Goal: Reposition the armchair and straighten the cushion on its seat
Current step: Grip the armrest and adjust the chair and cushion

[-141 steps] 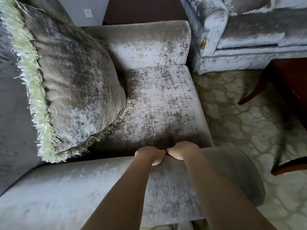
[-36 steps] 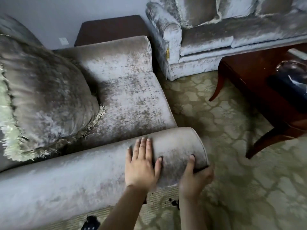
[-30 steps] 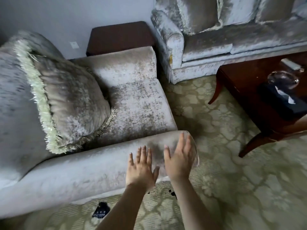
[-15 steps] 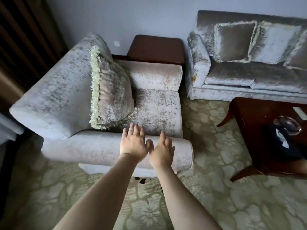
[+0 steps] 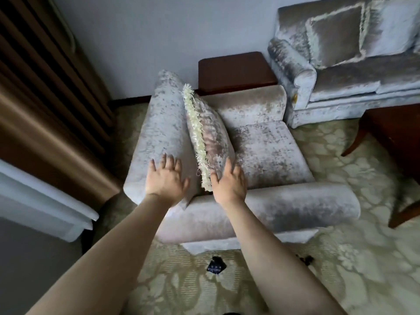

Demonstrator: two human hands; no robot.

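Both hands are reaching over the armchair [image 5: 261,142], fingers spread and gripping nothing. The left hand [image 5: 167,178] is hovering at its backrest and the right hand [image 5: 229,183] by the cushion [image 5: 211,135], likely preparing to straighten it.

armchair [image 5: 268,146] and sofa [image 5: 354,80] in shiny crushed velvet; cushion [image 5: 214,137] the same cloth with a shaggy cream fringe; side table [image 5: 234,69] of smooth dark wood; carpet [image 5: 341,258] matt, patterned.

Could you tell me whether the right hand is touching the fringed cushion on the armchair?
Touching: in the head view the right hand lies flat against the cushion, fingers overlapping its lower face.
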